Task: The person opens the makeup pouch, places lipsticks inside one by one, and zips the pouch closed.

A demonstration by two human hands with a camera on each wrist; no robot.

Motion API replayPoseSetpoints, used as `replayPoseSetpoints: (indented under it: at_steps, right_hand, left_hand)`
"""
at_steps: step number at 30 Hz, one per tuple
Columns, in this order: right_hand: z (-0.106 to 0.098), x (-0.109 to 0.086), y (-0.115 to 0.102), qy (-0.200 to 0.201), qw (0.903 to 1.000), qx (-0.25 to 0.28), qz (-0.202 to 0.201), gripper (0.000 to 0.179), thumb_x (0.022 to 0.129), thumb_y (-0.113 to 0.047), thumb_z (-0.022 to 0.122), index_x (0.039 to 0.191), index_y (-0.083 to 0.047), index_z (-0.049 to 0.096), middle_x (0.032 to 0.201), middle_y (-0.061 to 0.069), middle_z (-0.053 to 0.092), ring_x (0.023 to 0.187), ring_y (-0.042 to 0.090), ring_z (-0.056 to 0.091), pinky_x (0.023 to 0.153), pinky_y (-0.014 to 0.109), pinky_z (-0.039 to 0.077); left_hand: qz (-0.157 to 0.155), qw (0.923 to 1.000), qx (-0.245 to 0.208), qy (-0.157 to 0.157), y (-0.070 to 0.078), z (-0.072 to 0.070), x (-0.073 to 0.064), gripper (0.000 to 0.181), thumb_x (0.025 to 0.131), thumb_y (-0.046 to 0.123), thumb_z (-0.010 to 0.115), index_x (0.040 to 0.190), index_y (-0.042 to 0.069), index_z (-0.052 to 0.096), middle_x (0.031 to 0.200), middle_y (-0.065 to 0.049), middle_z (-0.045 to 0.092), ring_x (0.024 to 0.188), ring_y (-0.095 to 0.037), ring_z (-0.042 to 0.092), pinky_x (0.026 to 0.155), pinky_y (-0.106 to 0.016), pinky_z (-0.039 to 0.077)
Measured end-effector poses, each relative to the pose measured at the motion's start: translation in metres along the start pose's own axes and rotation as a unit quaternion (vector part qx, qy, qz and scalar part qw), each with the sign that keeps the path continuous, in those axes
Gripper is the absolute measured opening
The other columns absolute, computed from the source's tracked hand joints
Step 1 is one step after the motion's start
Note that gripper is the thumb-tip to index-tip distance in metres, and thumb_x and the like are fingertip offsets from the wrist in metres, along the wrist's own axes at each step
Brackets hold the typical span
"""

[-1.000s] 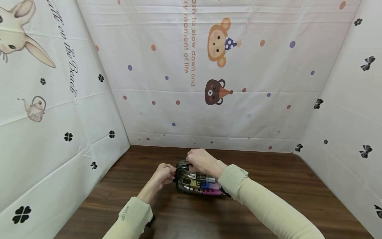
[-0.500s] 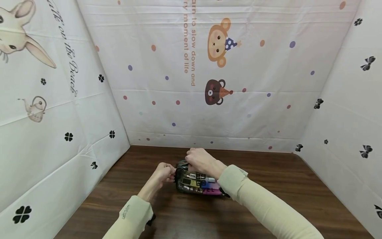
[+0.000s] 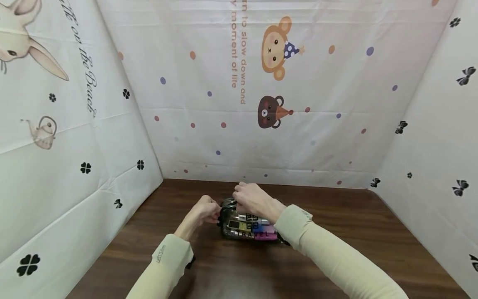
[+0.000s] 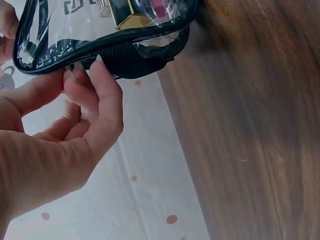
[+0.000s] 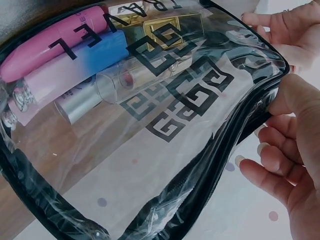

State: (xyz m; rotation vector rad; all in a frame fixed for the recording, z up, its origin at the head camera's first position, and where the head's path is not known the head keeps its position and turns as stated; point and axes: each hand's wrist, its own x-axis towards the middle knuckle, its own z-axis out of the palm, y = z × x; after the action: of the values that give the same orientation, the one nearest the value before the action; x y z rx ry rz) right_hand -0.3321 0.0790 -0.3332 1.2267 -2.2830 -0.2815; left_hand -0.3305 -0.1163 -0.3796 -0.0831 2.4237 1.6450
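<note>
A clear cosmetic bag (image 3: 244, 232) with black trim and "TRAVEL" lettering stands upright on the wooden table. Through its plastic show a pink tube (image 5: 55, 42), a pink-and-blue tube (image 5: 80, 60), a silver-ended tube (image 5: 77, 102) and a gold-edged item (image 4: 125, 17). My left hand (image 3: 206, 210) pinches the black trim at the bag's left end, near the top corner; what exactly lies between the fingertips I cannot tell. My right hand (image 3: 255, 201) holds the bag's top edge, thumb (image 5: 295, 95) on the near side and other fingers curled behind.
The brown wooden table (image 3: 336, 232) extends around the bag. Behind it rises a white cloth backdrop (image 3: 298, 145) with cartoon animals and dots, and similar cloths stand at left (image 3: 112, 145) and right (image 3: 429, 145).
My left hand has turned and its knuckles have risen slightly at the bag's left end. The right hand keeps its hold on the top edge. The head view has tilted a little downward.
</note>
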Motion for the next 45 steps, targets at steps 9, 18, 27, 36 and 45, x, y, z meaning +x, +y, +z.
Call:
replayPoseSetpoints:
  at_steps: [9,18,27,36,45]
  right_hand:
    - [0.004,0.001,-0.001,0.019,0.9998,0.0,-0.006,0.009,0.072,-0.012,0.062,0.067,-0.017,0.059,0.072,-0.004,0.057,0.068,0.013,0.053,0.06,0.027,0.05]
    - [0.002,0.002,-0.002,0.011,0.9999,0.004,0.001,0.006,0.072,-0.012,0.063,0.069,-0.017,0.061,0.073,-0.004,0.057,0.068,0.013,0.053,0.061,0.027,0.05]
    - [0.003,0.004,-0.004,0.029,0.9993,-0.02,-0.013,0.01,0.074,-0.013,0.062,0.066,-0.017,0.058,0.07,-0.004,0.057,0.066,0.013,0.052,0.06,0.025,0.048]
    - [0.002,0.001,-0.002,0.025,0.9994,-0.022,-0.012,0.01,0.074,-0.013,0.062,0.066,-0.018,0.058,0.071,-0.004,0.057,0.068,0.014,0.053,0.063,0.025,0.048]
    - [-0.002,0.001,0.004,-0.028,0.9974,0.063,0.02,0.023,0.078,-0.01,0.063,0.061,-0.019,0.051,0.066,-0.005,0.051,0.062,0.012,0.046,0.062,0.027,0.04]
  left_hand:
    - [-0.005,0.9981,-0.059,-0.018,-0.01,-0.006,-0.001,0.018,0.088,-0.001,0.053,0.095,-0.012,0.065,0.07,-0.008,0.056,0.056,-0.013,0.051,0.061,-0.031,0.058]
    - [0.001,0.9964,-0.066,-0.053,-0.006,-0.016,-0.006,0.017,0.09,0.001,0.055,0.099,-0.012,0.063,0.073,-0.009,0.059,0.058,-0.012,0.057,0.066,-0.033,0.059]
    - [-0.006,0.9982,-0.047,-0.036,-0.004,-0.009,-0.006,0.018,0.086,-0.006,0.051,0.096,-0.015,0.062,0.066,-0.009,0.054,0.052,-0.013,0.055,0.061,-0.03,0.058]
    - [0.003,0.9975,-0.071,-0.001,-0.008,-0.002,-0.006,0.016,0.086,-0.003,0.05,0.092,-0.011,0.063,0.067,-0.006,0.056,0.055,-0.012,0.052,0.054,-0.026,0.053]
    - [-0.03,0.9693,-0.236,-0.063,-0.01,-0.008,-0.005,0.008,0.091,0.006,0.048,0.091,0.002,0.056,0.065,0.002,0.056,0.061,-0.011,0.05,0.055,-0.022,0.041]
